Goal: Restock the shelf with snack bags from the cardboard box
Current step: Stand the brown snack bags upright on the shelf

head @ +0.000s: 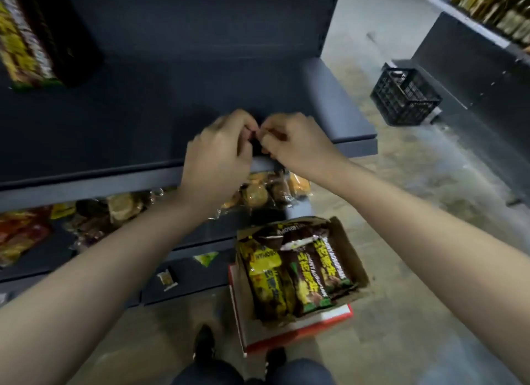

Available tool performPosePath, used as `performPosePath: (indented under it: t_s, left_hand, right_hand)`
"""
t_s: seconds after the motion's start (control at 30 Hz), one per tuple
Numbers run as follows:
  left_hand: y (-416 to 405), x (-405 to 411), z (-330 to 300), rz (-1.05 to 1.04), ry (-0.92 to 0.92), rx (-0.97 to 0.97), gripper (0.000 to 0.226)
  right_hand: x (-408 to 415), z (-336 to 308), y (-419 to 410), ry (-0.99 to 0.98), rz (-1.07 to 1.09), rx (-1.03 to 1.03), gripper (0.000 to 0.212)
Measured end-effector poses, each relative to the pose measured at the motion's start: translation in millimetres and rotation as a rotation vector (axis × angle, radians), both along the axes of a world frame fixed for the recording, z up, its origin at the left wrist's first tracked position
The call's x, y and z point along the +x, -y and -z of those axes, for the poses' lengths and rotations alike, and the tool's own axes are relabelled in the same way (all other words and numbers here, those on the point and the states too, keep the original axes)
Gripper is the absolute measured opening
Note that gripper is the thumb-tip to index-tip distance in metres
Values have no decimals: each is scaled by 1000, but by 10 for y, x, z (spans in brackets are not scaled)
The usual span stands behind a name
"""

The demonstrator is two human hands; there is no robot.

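Observation:
My left hand (219,152) and my right hand (292,144) meet over the front edge of the dark shelf (114,132). Both have curled fingers, and their fingertips pinch a small dark reddish thing (254,134) between them; it is too hidden to identify. Below on the floor, an open cardboard box (351,258) holds several yellow and brown snack bags (298,278). More of the same snack bags (25,40) stand at the shelf's far left.
The cardboard box sits on a red and white box (286,334). The lower shelf (43,264) holds clear-wrapped pastries (255,195) and orange packets (20,235). A black plastic crate (405,96) stands on the concrete floor at right. My shoes (205,341) are by the boxes.

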State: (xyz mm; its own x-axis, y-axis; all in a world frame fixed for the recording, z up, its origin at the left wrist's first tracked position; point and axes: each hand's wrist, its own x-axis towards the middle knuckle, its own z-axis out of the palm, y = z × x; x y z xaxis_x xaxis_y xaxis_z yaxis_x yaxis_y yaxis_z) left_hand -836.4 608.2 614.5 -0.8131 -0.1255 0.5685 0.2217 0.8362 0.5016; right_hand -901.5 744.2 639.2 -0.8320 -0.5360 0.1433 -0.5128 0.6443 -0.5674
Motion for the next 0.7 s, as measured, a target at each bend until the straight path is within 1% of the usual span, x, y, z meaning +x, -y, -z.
performPosePath:
  t_s: [0.1,0.2,0.3,0.37,0.43,0.57,0.7]
  left_hand:
    - [-465,115,333,43,69,26,24]
    - [-812,267,791,72,213,39,30]
    - [-1103,375,1264,15,465,164,20]
    - [-1273,407,1524,-44,675,270,19]
    - [-1399,445,1740,-94,841,318,21]
    - [-1520,538,2115,-148,1079,403,29]
    - [-1565,545,2295,-209,1221,514,43]
  right_hand:
    - [180,243,-534,45,7,10,19]
    - [342,617,-916,112,22,88,18]
    - [445,1074,-1175,269,73,201,19]
    - [503,1405,-1305,359,109,216,21]
    - [566,1701,-1408,441,154,225,21]
    - [677,2123,-1533,551,249,218,26]
    - [743,2356,-1545,650,300,207,39]
